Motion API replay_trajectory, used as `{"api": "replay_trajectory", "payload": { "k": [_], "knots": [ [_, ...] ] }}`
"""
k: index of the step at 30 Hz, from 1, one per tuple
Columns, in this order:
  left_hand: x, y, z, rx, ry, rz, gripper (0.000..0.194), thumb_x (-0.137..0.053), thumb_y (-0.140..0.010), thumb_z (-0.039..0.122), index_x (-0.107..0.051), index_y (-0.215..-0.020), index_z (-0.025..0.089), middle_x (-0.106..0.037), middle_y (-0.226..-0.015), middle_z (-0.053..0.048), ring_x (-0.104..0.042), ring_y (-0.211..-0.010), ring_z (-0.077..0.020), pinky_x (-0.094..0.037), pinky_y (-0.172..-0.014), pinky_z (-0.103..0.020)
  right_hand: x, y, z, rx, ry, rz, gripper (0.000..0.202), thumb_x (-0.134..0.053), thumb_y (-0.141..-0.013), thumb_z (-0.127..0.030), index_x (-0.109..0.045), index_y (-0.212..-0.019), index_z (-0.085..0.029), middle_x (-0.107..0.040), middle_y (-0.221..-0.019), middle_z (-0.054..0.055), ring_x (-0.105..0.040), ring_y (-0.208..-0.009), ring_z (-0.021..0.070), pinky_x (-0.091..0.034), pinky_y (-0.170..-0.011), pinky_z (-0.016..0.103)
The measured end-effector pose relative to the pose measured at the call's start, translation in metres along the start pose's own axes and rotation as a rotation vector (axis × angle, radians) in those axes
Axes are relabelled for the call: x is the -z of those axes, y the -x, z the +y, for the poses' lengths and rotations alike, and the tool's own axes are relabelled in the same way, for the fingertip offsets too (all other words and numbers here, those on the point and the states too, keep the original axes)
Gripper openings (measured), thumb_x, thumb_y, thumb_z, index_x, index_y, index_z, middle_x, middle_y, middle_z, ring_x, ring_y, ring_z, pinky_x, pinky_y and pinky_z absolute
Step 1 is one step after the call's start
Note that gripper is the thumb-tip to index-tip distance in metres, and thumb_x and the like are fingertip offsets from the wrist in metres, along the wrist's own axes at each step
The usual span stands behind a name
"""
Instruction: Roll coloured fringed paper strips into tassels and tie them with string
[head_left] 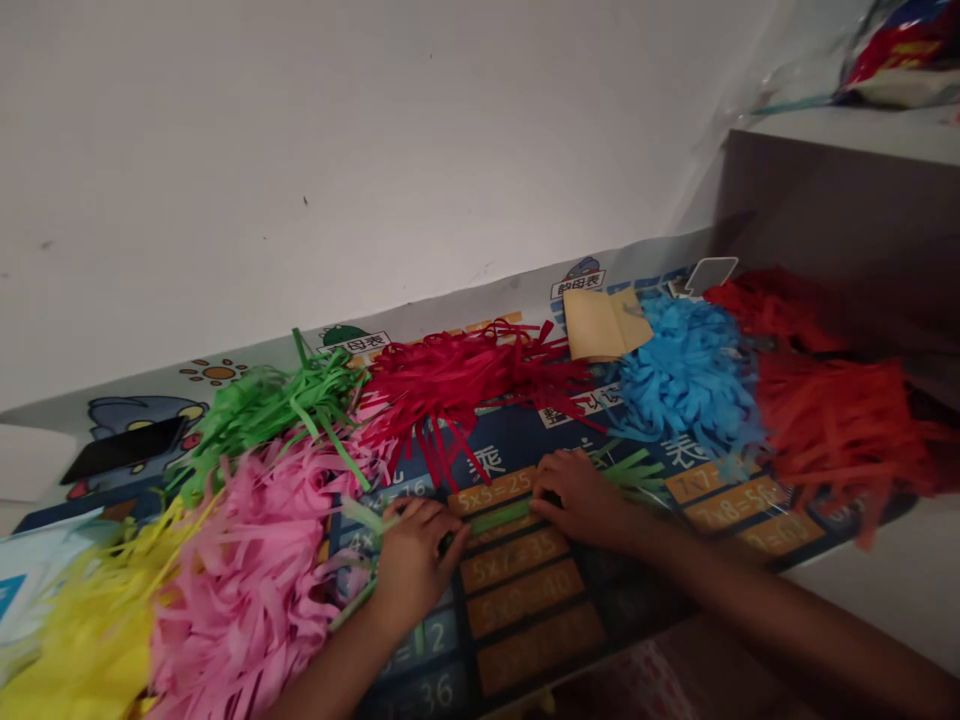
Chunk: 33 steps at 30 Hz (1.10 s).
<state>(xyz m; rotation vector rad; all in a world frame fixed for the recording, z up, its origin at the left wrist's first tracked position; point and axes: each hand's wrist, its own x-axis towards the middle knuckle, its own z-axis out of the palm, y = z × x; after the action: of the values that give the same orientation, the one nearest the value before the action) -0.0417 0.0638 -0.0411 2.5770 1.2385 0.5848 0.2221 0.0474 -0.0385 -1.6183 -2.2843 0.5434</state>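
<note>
Stretched between my two hands is a narrow light green strip, perhaps paper or thin fabric, lying low over the printed mat. My left hand pinches it at one end, and my right hand has its fingers closed round the other. Loose light green ends fan out past the right hand, and more pale ends show beside the left hand. Close to my left forearm lies a pile of pink strips. Crimson strips spread just beyond both hands.
Around the mat lie green strips, yellow strips, blue strips and red strips. A folded tan paper rests by the blue pile. A dark phone-like slab lies left. A wall rises behind; a box stands right.
</note>
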Motion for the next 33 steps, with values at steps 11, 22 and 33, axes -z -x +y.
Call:
{"api": "replay_trajectory", "payload": {
  "k": [11, 22, 33],
  "knots": [
    [0.006, -0.008, 0.003, -0.068, -0.085, -0.117, 0.006, -0.063, -0.086, 0.018, -0.065, -0.085, 0.023, -0.066, -0.082, 0.0, -0.057, -0.083, -0.0206, -0.033, -0.083, -0.04, 0.001, -0.005, -0.001, 0.029, 0.072, 0.024, 0.008, -0.07, -0.082, -0.023, -0.064, -0.079, -0.02, -0.064, -0.087, 0.001, -0.051, -0.085, 0.0193, -0.026, -0.075, 0.035],
    [0.0, -0.012, 0.026, -0.265, -0.29, -0.023, 0.005, -0.064, -0.085, 0.02, -0.065, -0.087, 0.024, -0.065, -0.079, 0.001, -0.053, -0.089, -0.0212, -0.029, -0.095, -0.046, -0.01, -0.003, -0.001, 0.545, 0.431, 0.136, 0.014, -0.055, -0.093, -0.016, -0.064, -0.082, -0.016, -0.065, -0.088, 0.004, -0.048, -0.092, 0.0217, -0.028, -0.088, 0.042],
    [-0.004, 0.005, 0.009, -0.28, -0.194, 0.032, 0.018, -0.057, -0.091, 0.015, -0.069, -0.099, 0.025, -0.071, -0.085, -0.001, -0.058, -0.087, -0.02, -0.032, -0.091, -0.043, -0.023, 0.001, -0.012, 0.41, 0.289, 0.135, 0.011, -0.055, -0.095, -0.021, -0.065, -0.091, -0.02, -0.066, -0.096, 0.005, -0.051, -0.097, 0.0211, -0.029, -0.083, 0.038]
  ]
}}
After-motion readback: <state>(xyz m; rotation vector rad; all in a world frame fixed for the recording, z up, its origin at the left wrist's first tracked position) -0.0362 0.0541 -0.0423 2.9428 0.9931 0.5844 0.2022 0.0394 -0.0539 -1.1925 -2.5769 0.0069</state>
